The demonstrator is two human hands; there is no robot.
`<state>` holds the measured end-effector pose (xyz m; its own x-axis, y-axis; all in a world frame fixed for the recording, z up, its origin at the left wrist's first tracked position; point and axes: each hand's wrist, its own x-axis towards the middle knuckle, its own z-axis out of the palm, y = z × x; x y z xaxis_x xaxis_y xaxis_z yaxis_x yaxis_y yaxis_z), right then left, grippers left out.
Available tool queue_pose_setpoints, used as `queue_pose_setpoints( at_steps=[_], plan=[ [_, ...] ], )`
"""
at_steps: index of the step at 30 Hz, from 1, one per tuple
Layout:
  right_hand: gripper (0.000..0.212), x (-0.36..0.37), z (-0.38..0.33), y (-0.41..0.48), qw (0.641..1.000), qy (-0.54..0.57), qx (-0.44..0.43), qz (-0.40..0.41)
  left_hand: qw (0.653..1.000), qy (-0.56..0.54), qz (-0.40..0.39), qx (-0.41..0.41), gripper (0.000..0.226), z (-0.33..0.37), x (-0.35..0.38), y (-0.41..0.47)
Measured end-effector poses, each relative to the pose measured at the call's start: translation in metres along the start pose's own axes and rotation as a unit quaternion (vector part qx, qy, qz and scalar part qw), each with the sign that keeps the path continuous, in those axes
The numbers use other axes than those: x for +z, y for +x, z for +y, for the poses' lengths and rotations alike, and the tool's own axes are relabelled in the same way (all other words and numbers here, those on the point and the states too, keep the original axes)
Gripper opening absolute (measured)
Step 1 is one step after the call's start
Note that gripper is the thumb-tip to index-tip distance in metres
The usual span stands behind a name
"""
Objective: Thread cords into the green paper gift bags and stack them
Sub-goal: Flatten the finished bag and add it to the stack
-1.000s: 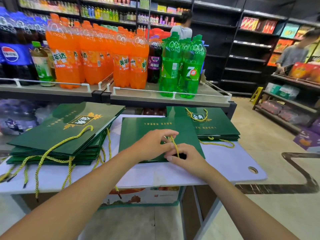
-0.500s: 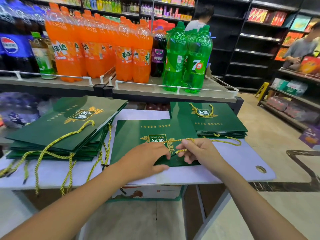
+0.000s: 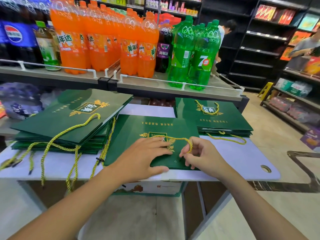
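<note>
A flat green paper gift bag [image 3: 138, 129] lies in the middle of the white board [image 3: 242, 160], its open edge toward me. My left hand [image 3: 143, 158] presses flat on the bag, fingers straight. A gold twisted cord [image 3: 176, 138] arches over the bag's logo. My right hand [image 3: 200, 155] pinches its end just above a small hole [image 3: 175, 161] near the bag's edge. A tall stack of corded green bags [image 3: 60, 122] sits at the left. A lower stack of green bags [image 3: 213, 116] lies at the right, with cords on and under it.
Behind the board runs a shelf [image 3: 155, 82] of orange, purple and green soda bottles. Loose cord ends hang over the board's front left edge. A cardboard box [image 3: 149, 187] stands under the board. Two people stand by dark shelves at the far right.
My right hand has brought the cord end back toward the hole near the bag's edge, so the cord now arches over the logo. My left hand stays pressed on the bag.
</note>
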<state>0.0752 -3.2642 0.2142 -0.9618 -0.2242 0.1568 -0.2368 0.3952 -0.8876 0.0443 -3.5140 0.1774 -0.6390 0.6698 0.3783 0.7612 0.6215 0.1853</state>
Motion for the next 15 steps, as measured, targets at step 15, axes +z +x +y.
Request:
queue_pose_setpoints(
  at_steps=[15],
  plan=[
    [0.008,0.0049,-0.0050,-0.0005,1.000,-0.024,0.010,-0.001,1.000,0.007,0.000,0.000,0.058,0.0044,0.0026,-0.0019]
  ],
)
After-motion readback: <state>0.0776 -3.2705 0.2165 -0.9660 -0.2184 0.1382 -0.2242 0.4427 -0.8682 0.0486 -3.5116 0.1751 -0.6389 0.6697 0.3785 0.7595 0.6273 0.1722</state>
